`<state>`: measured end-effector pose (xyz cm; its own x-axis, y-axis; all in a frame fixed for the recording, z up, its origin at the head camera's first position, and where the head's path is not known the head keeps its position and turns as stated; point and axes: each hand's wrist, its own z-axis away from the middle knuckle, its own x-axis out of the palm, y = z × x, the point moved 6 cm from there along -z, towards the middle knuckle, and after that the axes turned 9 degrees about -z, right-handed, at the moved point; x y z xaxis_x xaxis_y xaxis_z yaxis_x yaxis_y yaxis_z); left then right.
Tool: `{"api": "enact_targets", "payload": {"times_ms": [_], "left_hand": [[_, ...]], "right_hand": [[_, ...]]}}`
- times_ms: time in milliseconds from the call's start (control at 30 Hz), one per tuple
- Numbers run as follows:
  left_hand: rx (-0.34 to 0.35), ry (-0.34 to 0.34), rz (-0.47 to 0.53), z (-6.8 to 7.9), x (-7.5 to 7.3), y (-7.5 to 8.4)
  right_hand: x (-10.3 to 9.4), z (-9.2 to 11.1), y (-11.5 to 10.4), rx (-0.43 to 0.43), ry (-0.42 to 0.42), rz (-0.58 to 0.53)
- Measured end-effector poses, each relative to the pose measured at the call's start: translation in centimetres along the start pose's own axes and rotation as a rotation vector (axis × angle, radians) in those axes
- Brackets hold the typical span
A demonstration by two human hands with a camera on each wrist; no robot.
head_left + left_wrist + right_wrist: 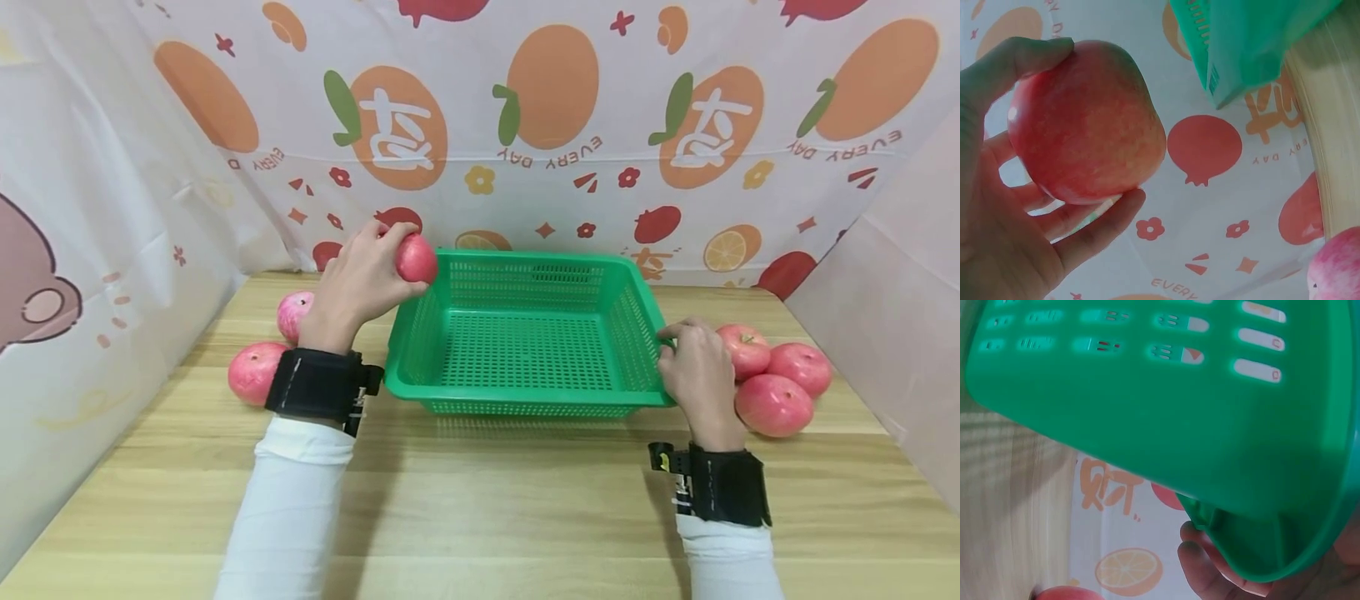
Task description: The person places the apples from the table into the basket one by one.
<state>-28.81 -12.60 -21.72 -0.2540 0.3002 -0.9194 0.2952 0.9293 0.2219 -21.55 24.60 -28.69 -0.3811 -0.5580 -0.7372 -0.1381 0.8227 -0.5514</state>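
A red apple (416,258) is held up in my left hand (367,279), beside the back left corner of a green plastic basket (525,398). In the left wrist view, thumb and fingers wrap round the apple (1088,122), which is clear of the basket rim. My right hand (699,371) grips the basket's right rim. From the right wrist, fingertips (1200,565) show under the rim's edge; the thumb is hidden there. Nothing lies inside the basket, and its perforated floor shows.
Two apples stand at the left, a streaked one (294,315) and a redder one (255,372) partly behind my wrist strap. Three apples (775,405) cluster right of my right hand. A printed cloth (480,183) walls off the back of the wooden table (525,500).
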Motion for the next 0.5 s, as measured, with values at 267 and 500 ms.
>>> {"api": "enact_targets", "payload": {"times_ms": [267, 500], "left_hand": [[0.01, -0.013, -0.009, -0.8, -0.1, 0.7], [0.03, -0.056, -0.031, -1.4, 0.4, 1.3]], "right_hand": [[-0.2, -0.1, 0.0, -0.003, 0.008, -0.002], [0.0, 0.0, 0.0, 0.015, -0.011, -0.012]]}}
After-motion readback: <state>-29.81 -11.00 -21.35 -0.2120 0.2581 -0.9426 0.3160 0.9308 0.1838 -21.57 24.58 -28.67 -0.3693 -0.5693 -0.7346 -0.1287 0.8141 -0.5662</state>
